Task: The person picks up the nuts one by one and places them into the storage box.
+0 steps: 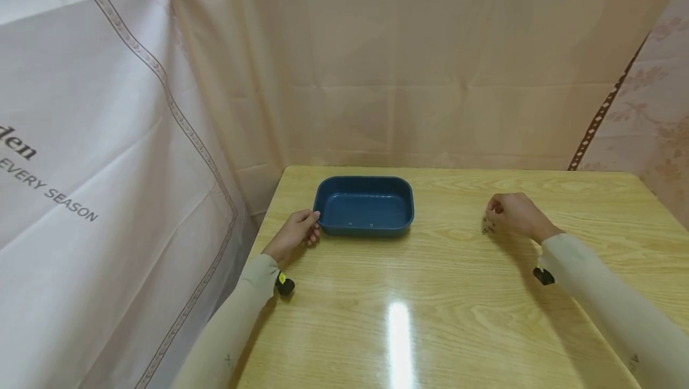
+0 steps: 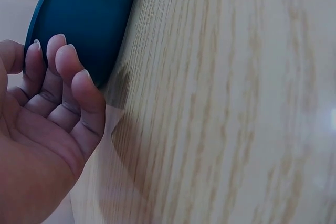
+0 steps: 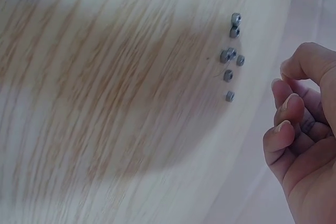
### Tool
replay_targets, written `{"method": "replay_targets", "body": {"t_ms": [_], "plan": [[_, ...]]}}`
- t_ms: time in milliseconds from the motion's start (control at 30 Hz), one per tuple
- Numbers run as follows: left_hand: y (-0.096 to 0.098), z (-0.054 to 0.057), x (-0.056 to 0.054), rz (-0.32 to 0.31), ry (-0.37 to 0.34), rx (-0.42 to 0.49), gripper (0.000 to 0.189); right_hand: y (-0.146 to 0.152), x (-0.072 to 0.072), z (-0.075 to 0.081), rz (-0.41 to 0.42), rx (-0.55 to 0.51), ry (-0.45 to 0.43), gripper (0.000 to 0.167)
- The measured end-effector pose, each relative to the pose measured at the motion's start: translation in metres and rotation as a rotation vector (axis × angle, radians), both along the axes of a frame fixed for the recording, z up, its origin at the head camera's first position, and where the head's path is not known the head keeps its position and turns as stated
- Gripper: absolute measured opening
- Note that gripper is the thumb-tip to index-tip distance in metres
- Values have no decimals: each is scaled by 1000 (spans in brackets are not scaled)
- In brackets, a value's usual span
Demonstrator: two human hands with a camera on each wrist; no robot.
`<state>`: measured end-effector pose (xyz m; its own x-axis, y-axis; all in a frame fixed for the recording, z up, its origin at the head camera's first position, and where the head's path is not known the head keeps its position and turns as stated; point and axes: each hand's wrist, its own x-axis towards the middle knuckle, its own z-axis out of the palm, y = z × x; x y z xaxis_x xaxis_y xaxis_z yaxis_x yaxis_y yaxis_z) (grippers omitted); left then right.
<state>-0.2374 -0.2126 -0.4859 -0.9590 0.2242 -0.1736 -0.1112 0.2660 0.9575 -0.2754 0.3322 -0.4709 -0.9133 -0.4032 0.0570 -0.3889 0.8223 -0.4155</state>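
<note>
Under right hand (image 1: 517, 215): nuts (image 3: 228, 75) | left hand (image 1: 295, 232) pinching: blue tray (image 1: 363, 206)

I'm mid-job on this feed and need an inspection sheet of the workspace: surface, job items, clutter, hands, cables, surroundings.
Surface: wood-grain table, glossy, with a bright reflection toward the near edge.
Job items: blue tray upright on the table, two small ring-like pieces inside; at least seven small metal nuts grouped on the table to its right.
Clutter: nothing seen.
Left hand: pinches the tray's left rim.
Right hand: by the nuts, thumb and index fingertips together; whether they hold anything, cannot tell.
Cables: nothing seen.
Surroundings: beige cloth behind, pale printed cloth at left.
</note>
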Motion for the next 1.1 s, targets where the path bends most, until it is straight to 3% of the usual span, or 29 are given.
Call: {"method": "replay_targets", "body": {"t_ms": [333, 1100], "plan": [[0, -1, 0, 1, 2, 8, 42, -12, -1, 5, 7, -24, -14, 14], [0, 1, 1, 3, 7, -4, 42, -37, -3, 15, 61, -36, 63, 12]]}}
